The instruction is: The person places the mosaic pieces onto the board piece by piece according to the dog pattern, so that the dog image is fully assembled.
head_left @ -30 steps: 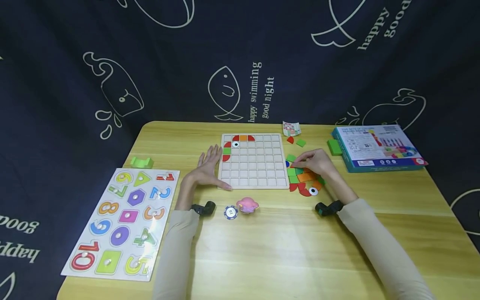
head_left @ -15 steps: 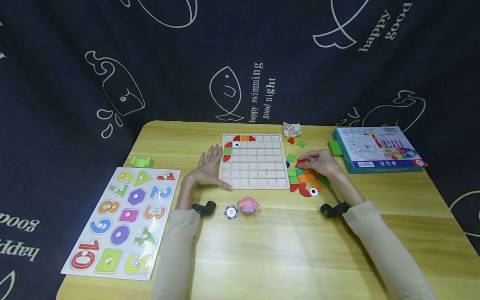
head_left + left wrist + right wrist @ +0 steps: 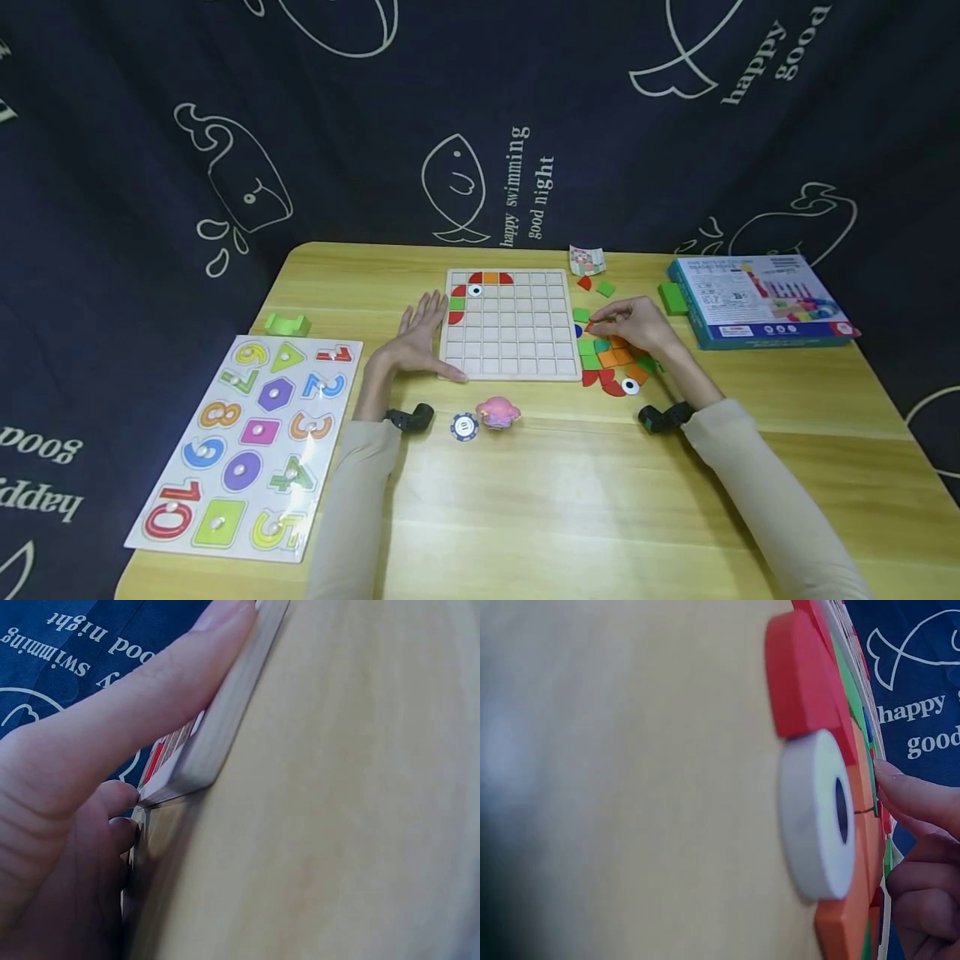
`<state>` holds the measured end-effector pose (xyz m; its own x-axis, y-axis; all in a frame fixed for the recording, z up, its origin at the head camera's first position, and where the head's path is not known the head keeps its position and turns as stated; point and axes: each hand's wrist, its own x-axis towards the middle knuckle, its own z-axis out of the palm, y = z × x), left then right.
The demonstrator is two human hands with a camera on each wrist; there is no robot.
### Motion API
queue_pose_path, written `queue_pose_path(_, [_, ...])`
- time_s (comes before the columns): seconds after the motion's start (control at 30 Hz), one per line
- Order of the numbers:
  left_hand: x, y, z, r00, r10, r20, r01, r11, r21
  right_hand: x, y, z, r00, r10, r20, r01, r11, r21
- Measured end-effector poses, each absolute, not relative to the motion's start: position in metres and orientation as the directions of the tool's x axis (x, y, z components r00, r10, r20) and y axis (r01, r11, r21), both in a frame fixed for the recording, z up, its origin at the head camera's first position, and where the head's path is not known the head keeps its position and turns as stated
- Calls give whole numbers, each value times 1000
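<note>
My left hand point(image 3: 412, 342) is spread along the left side of the gridded wooden board point(image 3: 517, 333), thumb at its near edge and fingers by its left edge. In the left wrist view the thumb point(image 3: 150, 697) lies along the board's edge. Red, orange and green pieces and a round eye piece point(image 3: 475, 291) sit in the board's upper left cells. My right hand point(image 3: 636, 323) is over the loose coloured tiles point(image 3: 615, 357) right of the board, pinching a small red tile point(image 3: 589, 327) mostly hidden by its fingertips. A second eye piece point(image 3: 817, 817) lies near its wrist.
A number puzzle board point(image 3: 247, 450) lies at left, with a green block point(image 3: 287, 325) behind it. A poker chip point(image 3: 464, 427) and a pink toy point(image 3: 498, 412) sit in front of the grid. A blue box point(image 3: 761, 300) and another green block point(image 3: 672, 298) stand at right.
My right hand shifted right with the red tile, then slightly back left toward the blue piece. My left hand stays at the board.
</note>
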<state>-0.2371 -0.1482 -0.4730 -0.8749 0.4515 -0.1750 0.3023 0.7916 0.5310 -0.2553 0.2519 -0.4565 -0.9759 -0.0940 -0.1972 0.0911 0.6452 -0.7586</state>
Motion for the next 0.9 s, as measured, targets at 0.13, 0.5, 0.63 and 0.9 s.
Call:
queue_pose_path(0.13, [-237, -149, -474, -875, 453, -172, 304, 789, 533, -255, 253, -457, -973, -109, -202, 86, 641, -763])
queue_pose_path(0.5, [-238, -150, -475, -877, 446, -180, 295, 795, 530, -255, 254, -456, -966, -174, -191, 23, 677, -736])
queue_pose_path(0.63, [-238, -151, -475, -876, 446, -181, 296, 795, 529, -256, 252, -456, -974, -198, -106, -87, 767, -636])
queue_pose_path(0.9, [-239, -149, -473, -876, 448, -181, 300, 799, 522, -251, 250, -449, -969, -232, -80, -156, 835, -528])
